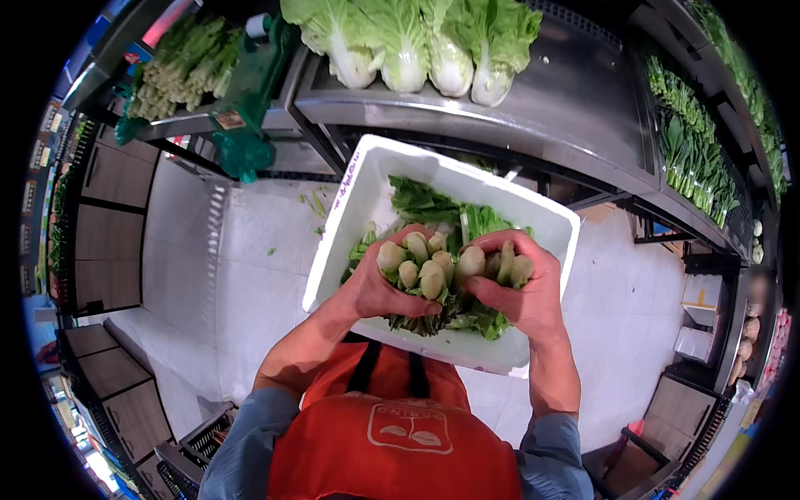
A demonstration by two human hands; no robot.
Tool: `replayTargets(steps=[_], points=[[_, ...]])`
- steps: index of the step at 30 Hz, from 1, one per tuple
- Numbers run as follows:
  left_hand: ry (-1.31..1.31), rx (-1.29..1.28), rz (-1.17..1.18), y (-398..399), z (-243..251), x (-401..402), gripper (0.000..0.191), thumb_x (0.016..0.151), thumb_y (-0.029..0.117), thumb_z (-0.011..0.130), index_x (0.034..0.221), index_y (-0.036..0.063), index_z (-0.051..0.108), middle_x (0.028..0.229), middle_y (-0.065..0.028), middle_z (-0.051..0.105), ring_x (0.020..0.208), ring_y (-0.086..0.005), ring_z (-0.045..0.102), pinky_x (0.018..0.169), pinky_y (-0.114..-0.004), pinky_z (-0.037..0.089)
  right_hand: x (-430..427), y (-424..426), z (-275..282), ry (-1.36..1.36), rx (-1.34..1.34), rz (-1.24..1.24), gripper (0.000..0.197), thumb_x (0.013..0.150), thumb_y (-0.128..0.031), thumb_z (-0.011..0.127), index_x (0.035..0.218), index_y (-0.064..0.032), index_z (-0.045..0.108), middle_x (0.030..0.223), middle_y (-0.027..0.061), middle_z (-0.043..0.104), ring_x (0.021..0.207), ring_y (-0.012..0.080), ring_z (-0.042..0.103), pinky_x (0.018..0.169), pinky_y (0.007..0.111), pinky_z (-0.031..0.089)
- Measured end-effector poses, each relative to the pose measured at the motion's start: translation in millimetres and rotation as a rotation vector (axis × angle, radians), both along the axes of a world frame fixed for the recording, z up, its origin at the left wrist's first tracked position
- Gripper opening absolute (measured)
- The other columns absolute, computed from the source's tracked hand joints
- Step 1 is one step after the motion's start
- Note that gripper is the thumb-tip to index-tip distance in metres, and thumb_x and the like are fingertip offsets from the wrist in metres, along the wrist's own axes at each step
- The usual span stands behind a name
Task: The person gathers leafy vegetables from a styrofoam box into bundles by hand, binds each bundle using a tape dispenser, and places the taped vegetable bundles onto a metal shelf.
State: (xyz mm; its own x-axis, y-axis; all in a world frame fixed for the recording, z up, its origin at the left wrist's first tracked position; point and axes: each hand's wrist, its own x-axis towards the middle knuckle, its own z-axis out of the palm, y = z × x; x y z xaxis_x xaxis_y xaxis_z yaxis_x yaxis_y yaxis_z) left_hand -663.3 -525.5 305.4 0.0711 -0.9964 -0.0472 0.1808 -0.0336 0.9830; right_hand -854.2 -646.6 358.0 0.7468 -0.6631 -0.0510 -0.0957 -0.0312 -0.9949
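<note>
My left hand [374,289] is wrapped around a bunch of leafy greens [431,279], with its thick, pale cut stem ends facing up towards me. In my right hand [542,289] is a smaller bunch of similar stems [472,261], its cut ends also upward and my thumb pressed across it. The two bunches are side by side, almost touching, and their leaves hang down. Both are above a white foam box [359,187], which bears purple handwriting on its rim. More leafy greens [422,199] lie inside it, partly hidden by my hands.
Several Chinese cabbages [403,65] stand along the front of a steel display counter [562,106]. Thin-stalked greens [181,75] and green plastic bags [244,153] are at the left. Leafy vegetables [694,162] fill the right-hand shelf. Leaf scraps [315,201] lie on the tiled floor [262,250].
</note>
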Motion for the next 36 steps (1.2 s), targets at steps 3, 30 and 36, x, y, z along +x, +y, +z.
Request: replayTargets(steps=[3,30,36], points=[[0.044,-0.061,-0.013,-3,30,-5,0.076,0.057,0.005,0.088,0.123,0.0052,0.050,0.115,-0.0034,0.060,0.108,-0.0145,0.055,0.095,-0.032,0.045,1,3,25,-0.050,-0.051,0.010,0.035,0.072,-0.004,0.080,0.103,-0.0029,0.064,0.095,0.0037,0.067,0.086,0.0107,0.061,0.079,0.025,0.050],[0.129,-0.217,0.393,73,98,23,0.055,0.066,0.000,0.084,0.112,0.0048,0.055,0.103,0.0003,0.061,0.097,-0.0097,0.058,0.086,-0.027,0.049,79,82,75,-0.343,-0.094,-0.206,0.029,0.096,-0.012,0.060,0.122,0.0003,0.055,0.110,0.0123,0.067,0.098,0.0146,0.063,0.084,0.027,0.051],[0.158,-0.230,0.280,100,100,53,0.062,0.066,0.005,0.085,0.120,0.0048,0.054,0.108,-0.0018,0.062,0.100,-0.0118,0.059,0.088,-0.029,0.049,100,117,96,-0.370,-0.067,-0.270,0.029,0.095,-0.008,0.060,0.122,0.0022,0.054,0.110,0.0129,0.066,0.101,0.0183,0.064,0.087,0.030,0.052]])
